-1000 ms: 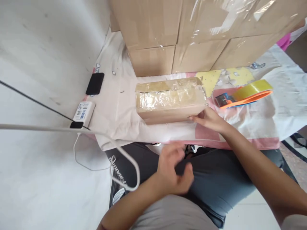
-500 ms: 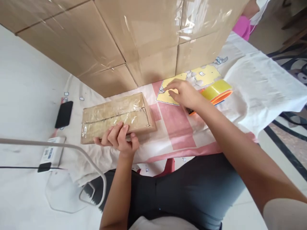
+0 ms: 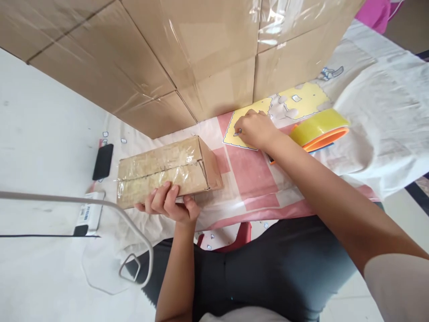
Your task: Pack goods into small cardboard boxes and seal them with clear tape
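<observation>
My left hand (image 3: 170,203) grips the near edge of a long cardboard box (image 3: 157,167), its fingers over the top edge and the thumb at the near side. Clear tape covers the box, and a seam runs along its top. My right hand (image 3: 254,129) is closed, fingertips curled down at a yellow printed patch of the tablecloth. A small greyish bit shows at those fingertips; I cannot make out whether it is an object or part of the print. Behind the right wrist lies an orange tape dispenser with a roll of yellowish tape (image 3: 318,125), partly hidden by the forearm.
Large taped cardboard boxes (image 3: 214,53) stand stacked along the back of the table. On the left are a black phone (image 3: 103,162), a white box-like item (image 3: 89,213) and a bent metal rod (image 3: 134,230) near the wall. A patterned tablecloth (image 3: 251,174) covers the table.
My right hand has gone from loosely spread fingers to a closed shape over the yellow patch. My left hand stays on the box. The view has shifted slightly.
</observation>
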A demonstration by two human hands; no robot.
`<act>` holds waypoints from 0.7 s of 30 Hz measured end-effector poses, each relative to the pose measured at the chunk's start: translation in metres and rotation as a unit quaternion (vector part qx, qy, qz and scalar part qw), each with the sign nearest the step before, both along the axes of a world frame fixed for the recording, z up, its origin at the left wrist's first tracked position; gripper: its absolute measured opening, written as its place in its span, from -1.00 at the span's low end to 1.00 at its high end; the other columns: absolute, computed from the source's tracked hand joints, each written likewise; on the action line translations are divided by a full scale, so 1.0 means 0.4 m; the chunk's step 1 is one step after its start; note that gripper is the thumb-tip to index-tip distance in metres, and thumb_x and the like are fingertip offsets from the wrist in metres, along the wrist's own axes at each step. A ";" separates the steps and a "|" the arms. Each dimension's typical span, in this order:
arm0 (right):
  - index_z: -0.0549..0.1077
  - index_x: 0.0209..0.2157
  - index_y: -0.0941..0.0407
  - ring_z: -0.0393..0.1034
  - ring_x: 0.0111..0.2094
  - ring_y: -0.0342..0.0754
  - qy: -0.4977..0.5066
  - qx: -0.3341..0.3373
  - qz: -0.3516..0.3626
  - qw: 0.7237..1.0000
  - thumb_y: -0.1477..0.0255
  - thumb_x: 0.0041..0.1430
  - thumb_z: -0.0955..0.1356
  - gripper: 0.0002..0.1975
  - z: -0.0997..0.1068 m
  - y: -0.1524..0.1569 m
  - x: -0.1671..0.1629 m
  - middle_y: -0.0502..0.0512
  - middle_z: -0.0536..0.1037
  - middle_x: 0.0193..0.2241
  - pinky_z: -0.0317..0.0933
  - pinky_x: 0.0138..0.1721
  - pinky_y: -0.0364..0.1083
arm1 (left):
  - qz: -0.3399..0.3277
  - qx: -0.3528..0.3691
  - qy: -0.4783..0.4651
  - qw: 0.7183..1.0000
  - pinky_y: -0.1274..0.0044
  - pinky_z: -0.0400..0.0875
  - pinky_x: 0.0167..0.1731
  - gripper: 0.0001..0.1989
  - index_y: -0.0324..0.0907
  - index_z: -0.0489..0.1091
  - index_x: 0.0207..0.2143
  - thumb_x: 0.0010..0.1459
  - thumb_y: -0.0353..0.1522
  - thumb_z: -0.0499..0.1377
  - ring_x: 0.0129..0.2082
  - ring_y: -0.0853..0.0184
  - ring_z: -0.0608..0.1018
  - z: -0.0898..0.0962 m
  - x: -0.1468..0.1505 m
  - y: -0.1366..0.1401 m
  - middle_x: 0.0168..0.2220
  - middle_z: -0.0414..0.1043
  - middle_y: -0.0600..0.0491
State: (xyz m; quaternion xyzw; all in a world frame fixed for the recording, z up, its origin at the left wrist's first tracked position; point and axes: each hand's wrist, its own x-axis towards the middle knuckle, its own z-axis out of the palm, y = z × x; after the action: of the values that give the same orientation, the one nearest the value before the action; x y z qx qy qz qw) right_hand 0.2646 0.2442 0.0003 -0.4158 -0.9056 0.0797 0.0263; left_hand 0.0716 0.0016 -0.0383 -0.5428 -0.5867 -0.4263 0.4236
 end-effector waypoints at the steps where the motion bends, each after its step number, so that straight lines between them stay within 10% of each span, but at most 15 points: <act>1: 0.64 -0.15 0.13 0.36 0.01 0.20 0.007 0.005 -0.006 1.000 0.57 0.27 0.31 -0.73 -0.001 0.003 -0.001 0.24 0.64 -0.14 0.19 0.01 0.12 | 0.001 -0.003 0.000 1.000 0.05 -0.11 0.36 -0.62 -0.11 0.39 0.00 0.12 -0.33 0.06 0.10 0.06 0.34 0.001 0.002 -0.003 -0.08 0.43 -0.13; 21: 0.37 -0.51 0.06 0.43 -0.38 -0.04 0.385 -0.124 -0.087 0.910 0.55 0.09 0.50 -0.74 0.037 -0.014 0.043 0.07 0.55 -0.39 0.32 -0.35 -0.08 | 0.014 -0.040 -0.035 0.998 0.06 -0.27 0.38 -0.64 -0.17 0.38 0.00 0.17 -0.29 0.05 0.18 0.02 0.32 -0.007 0.015 -0.030 0.04 0.44 -0.22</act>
State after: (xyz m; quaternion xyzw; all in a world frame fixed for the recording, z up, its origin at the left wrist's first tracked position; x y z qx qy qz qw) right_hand 0.2818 0.2387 0.0151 -0.4300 -0.7681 0.3424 0.3285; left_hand 0.0775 -0.0105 -0.0412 -0.5358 -0.6256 -0.4150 0.3864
